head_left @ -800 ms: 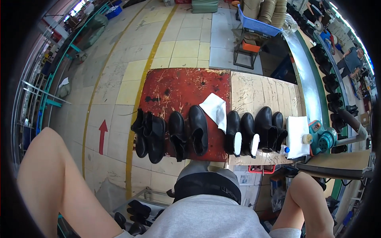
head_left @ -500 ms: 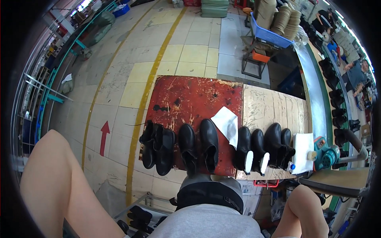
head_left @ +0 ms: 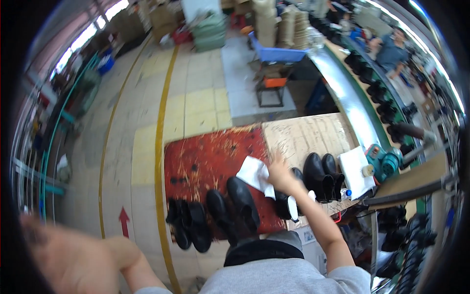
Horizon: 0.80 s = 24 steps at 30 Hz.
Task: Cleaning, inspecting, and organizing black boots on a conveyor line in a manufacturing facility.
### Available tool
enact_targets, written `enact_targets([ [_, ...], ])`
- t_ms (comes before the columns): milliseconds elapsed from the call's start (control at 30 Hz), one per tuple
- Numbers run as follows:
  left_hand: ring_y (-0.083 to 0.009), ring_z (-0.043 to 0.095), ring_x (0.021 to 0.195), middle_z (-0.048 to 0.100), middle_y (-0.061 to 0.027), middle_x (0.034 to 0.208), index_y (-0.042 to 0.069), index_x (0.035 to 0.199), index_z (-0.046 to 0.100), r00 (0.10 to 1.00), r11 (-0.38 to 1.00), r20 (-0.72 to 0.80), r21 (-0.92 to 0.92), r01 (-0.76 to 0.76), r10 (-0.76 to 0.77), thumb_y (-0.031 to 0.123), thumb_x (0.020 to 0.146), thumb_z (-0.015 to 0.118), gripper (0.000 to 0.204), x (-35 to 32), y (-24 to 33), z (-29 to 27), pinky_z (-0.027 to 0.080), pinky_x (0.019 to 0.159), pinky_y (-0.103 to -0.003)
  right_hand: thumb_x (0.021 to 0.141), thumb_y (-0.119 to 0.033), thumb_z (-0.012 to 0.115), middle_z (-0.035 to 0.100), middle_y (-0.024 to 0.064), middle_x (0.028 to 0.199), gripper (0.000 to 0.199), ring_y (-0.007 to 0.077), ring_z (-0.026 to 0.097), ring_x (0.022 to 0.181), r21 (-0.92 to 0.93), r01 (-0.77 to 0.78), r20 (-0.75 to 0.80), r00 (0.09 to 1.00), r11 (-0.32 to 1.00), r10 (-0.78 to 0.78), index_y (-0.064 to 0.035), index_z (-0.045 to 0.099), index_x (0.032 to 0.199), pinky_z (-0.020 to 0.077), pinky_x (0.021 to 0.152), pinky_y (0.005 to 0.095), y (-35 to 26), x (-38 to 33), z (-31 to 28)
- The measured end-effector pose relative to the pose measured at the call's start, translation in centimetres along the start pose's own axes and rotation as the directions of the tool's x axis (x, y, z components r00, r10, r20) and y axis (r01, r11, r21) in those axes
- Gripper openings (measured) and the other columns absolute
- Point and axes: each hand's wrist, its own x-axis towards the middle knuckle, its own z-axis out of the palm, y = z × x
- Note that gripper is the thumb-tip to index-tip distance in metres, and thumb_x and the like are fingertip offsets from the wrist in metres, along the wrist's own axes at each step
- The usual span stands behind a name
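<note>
Black ankle boots stand in a row along the near edge of a worktable with a worn red top (head_left: 215, 152). My right hand (head_left: 284, 175) is above the row with fingers stretched out, holding nothing visible. Beside it lies a white cloth (head_left: 252, 170); whether the hand touches it I cannot tell. A black boot with a white strip (head_left: 285, 206) is partly hidden under my right arm. Left of that stands a black boot (head_left: 242, 201). At the lower left, my left hand (head_left: 73, 259) is close and smeared by motion, away from the table; its fingers are unclear.
A white sheet (head_left: 353, 171) and a teal machine (head_left: 384, 164) are at the table's right. Behind stands a blue crate (head_left: 279, 54) on a metal stand. A person (head_left: 391, 51) sits beyond the boot-lined conveyor (head_left: 352, 98). Yellow lines (head_left: 164, 112) mark the floor.
My hands, out of view before with bent arms at both sides, have come into view. The right one is now over the boots. The view has tilted, showing more of the background.
</note>
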Motion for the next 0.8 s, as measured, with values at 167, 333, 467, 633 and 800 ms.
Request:
enact_targets([
  [167,-0.0252,0.051,0.105,0.05,-0.0169,0.115,-0.005,0.12,0.04,0.229,0.422,0.492,0.326,0.846,-0.84,0.036,0.083,0.045,0.055,-20.3,-4.0,0.0,0.04,0.089,-0.037,0.071,-0.041,0.067,0.023,0.0233,0.144,0.072,0.0463,0.006,0.134,-0.276,0.045,0.564,0.816,0.96,0.124,-0.0066,0.046,0.131,-0.0038,0.094,0.0739,-0.7,0.2,13.5],
  [333,-0.0197,0.054,0.101,0.051,-0.0118,0.113,-0.002,0.119,0.044,-0.293,-0.078,0.474,0.422,0.903,-0.83,0.022,0.088,0.051,0.04,-30.0,1.2,-2.0,0.042,0.087,-0.031,0.082,-0.022,0.052,0.049,0.0153,0.125,0.031,0.0293,0.031,0.128,0.081,-0.01,0.254,0.967,0.997,-0.011,-0.007,0.063,0.106,0.0138,0.091,0.0764,-0.2,-0.5,13.6],
  [467,-0.0288,0.048,0.111,0.046,-0.017,0.121,-0.002,0.121,0.044,-0.143,0.29,0.594,0.571,0.768,-0.791,0.017,0.083,0.059,0.046,-31.5,1.2,0.7,0.037,0.096,-0.038,0.076,-0.018,0.06,0.061,0.0136,0.083,0.015,0.0297,0.061,0.08,0.475,0.177,-0.189,0.977,0.862,-0.096,-0.0034,0.063,0.077,0.0469,0.073,0.0457,2.3,-5.9,5.8],
  [633,-0.0377,0.026,0.131,0.031,-0.019,0.139,0.002,0.134,0.032,-0.106,0.555,0.84,0.441,0.705,-0.533,0.023,0.067,0.076,0.083,-31.8,3.0,9.4,0.022,0.107,-0.045,0.071,-0.005,0.068,0.059,0.0111,0.08,0.016,0.0295,0.059,0.08,0.769,0.368,-0.433,0.901,0.523,0.003,-0.0027,0.055,0.081,0.0469,0.072,0.0343,5.0,-20.8,-1.9],
  [800,-0.0184,0.055,0.104,0.06,-0.0111,0.108,0.001,0.12,0.052,-0.613,-0.058,0.789,0.61,0.79,-0.048,0.023,0.07,0.077,0.06,-38.0,10.2,13.0,0.041,0.091,-0.032,0.08,-0.009,0.065,0.056,0.0059,0.104,0.034,0.0121,0.054,0.091,0.936,0.231,-0.331,0.832,0.265,0.446,-0.003,0.054,0.112,0.0449,0.077,0.0261,7.3,-35.0,-1.8],
])
